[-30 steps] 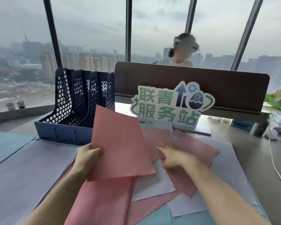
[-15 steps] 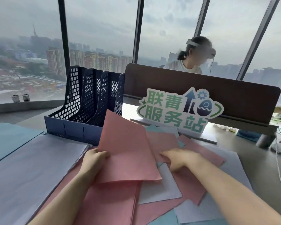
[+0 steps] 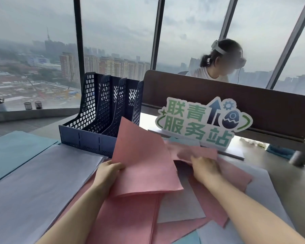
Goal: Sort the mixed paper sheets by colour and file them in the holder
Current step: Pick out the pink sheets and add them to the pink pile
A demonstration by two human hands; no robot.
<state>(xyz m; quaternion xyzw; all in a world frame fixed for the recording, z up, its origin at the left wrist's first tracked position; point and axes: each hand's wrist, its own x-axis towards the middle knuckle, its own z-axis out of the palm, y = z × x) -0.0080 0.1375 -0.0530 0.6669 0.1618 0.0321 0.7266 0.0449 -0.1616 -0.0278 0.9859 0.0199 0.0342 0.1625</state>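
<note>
My left hand (image 3: pixel 106 175) grips the left edge of a raised pink sheet (image 3: pixel 144 161), tilted up over the desk. My right hand (image 3: pixel 205 169) pinches another pink sheet (image 3: pixel 195 152) and lifts it off the mixed pile; that sheet is blurred. The mixed pile (image 3: pixel 218 205) of pink, white and blue sheets spreads under both hands. A pink stack (image 3: pixel 123 224) lies below the raised sheet. A white stack (image 3: pixel 42 187) and a blue stack (image 3: pixel 12 152) lie to the left. The dark blue slotted file holder (image 3: pixel 102 120) stands behind, its slots holding nothing I can see.
A green and white sign (image 3: pixel 199 124) stands behind the pile, in front of a brown desk divider (image 3: pixel 253 106). Another person (image 3: pixel 217 62) sits beyond the divider. Big windows run along the back. Clutter and a cable lie at the far right.
My right hand has taken hold of a pink sheet from the pile and raised it. My left hand keeps its pink sheet up. The view has shifted to the left.
</note>
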